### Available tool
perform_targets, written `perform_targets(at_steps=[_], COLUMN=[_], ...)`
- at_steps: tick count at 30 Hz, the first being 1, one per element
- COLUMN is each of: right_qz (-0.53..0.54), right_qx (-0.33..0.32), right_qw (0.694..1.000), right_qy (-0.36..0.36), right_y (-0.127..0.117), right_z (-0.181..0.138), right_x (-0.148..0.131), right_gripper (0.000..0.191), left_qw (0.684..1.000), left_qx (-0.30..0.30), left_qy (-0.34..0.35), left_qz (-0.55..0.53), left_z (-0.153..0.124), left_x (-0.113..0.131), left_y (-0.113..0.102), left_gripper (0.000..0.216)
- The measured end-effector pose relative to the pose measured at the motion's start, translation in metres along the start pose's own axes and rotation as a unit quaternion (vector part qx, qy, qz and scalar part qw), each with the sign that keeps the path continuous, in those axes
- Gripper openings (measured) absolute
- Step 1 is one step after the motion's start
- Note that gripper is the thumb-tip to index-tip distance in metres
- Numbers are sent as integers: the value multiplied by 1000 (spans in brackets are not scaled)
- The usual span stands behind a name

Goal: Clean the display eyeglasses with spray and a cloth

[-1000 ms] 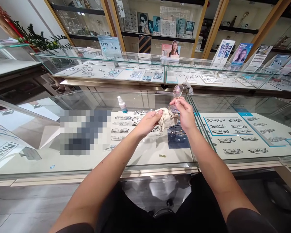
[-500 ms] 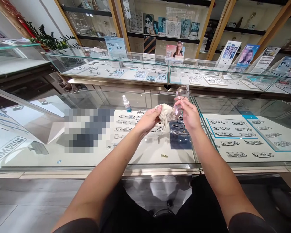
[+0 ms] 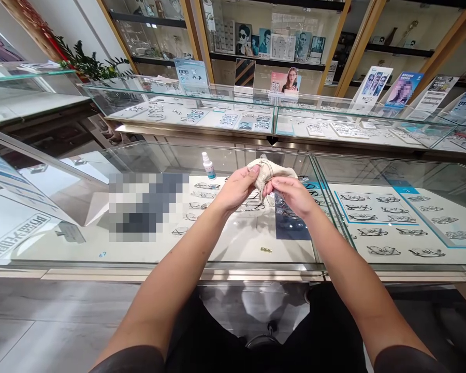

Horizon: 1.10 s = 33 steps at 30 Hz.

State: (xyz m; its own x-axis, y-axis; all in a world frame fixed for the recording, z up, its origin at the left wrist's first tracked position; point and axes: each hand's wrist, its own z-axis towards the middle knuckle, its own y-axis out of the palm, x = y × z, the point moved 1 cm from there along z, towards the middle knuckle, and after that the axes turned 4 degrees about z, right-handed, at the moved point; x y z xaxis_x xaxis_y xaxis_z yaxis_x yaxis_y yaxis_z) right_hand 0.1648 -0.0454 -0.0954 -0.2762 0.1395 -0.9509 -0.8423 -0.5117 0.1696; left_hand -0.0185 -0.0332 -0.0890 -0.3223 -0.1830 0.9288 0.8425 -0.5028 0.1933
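My left hand (image 3: 238,190) is closed on a cream cleaning cloth (image 3: 281,169), its thumb pressing from the near side. Close beside it, my right hand (image 3: 293,194) pinches a pair of thin-rimmed eyeglasses (image 3: 268,167). The cloth bunches around the eyeglasses and hides much of them; only part of a fine wire rim shows. Both hands are above the glass top of a display case, fingertips almost meeting. Beyond my left hand stands a small white spray bottle (image 3: 208,167), upright on the glass.
Rows of spectacles (image 3: 373,232) lie inside the case under the glass. A small gold-coloured piece (image 3: 266,249) lies near the front edge. At left stands a folded white sign (image 3: 23,181). A second glass showcase (image 3: 171,127) with upright cards runs behind.
My right hand has turned and come down leftward, bringing the eyeglasses from upright in the open to against the cloth. The cloth now spreads over them. The view has shifted slightly.
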Motion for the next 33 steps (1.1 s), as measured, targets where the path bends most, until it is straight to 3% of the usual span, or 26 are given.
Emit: perform_targets(at_steps=[6, 17, 20, 25, 29, 33], right_qz=[52, 21, 41, 79, 101, 71], right_qx=[29, 23, 38, 101, 147, 138], right_qw=[998, 1000, 998, 992, 984, 988], right_qy=[17, -1, 8, 18, 26, 12], right_y=[5, 25, 23, 14, 14, 22], right_z=[1, 5, 4, 2, 4, 6], right_x=[6, 28, 24, 13, 22, 36], right_gripper=[39, 44, 41, 33, 29, 31], left_qw=[1000, 987, 992, 999, 996, 990], left_qx=[-6, 156, 123, 43, 79, 136], left_qy=[11, 31, 24, 0, 11, 36], left_qz=[-26, 3, 5, -32, -32, -23], left_z=[-1, 0, 1, 2, 2, 3], left_x=[-4, -8, -5, -3, -6, -10], left_y=[5, 13, 9, 3, 5, 8], left_gripper=[43, 57, 63, 54, 57, 51])
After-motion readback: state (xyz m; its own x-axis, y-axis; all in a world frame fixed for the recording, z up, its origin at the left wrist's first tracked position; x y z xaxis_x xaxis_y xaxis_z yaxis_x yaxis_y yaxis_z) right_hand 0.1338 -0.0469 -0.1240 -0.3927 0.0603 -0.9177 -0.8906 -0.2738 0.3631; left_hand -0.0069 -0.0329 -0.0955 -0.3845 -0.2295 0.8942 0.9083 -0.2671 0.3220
